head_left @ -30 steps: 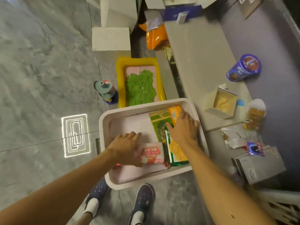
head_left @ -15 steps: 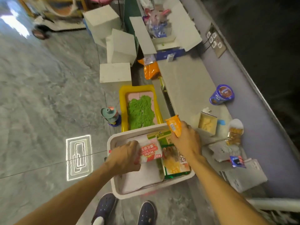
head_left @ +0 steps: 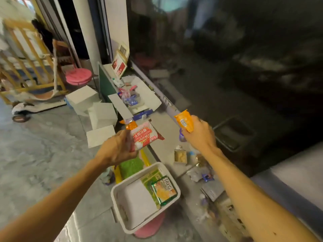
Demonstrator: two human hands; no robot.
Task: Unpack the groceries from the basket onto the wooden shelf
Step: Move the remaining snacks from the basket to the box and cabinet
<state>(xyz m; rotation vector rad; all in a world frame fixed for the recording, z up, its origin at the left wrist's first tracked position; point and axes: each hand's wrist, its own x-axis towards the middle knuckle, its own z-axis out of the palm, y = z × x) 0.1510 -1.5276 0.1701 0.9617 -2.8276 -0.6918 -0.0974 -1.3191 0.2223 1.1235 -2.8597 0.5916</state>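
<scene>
Grey floor, basket [head_left: 120, 215] below, hands raised gripping wafer pack [head_left: 144, 136], orange packet [head_left: 184, 121]

Red-and-white wafer pack [head_left: 144, 136], orange packet [head_left: 184, 121], white basket [head_left: 116, 193]

White basket [head_left: 116, 198] below with green packets [head_left: 164, 189]; red wafer pack [head_left: 144, 136] and orange packet [head_left: 184, 121] aloft.

- It looked like a lived-in home, by a large dark window [head_left: 227, 58].
- A wooden child's cot [head_left: 26, 55] and pink stool [head_left: 78, 77] stood on the grey marble floor [head_left: 35, 154].
- Snack packets and white boxes [head_left: 102, 116] cluttered the low ledge [head_left: 164, 137].
</scene>
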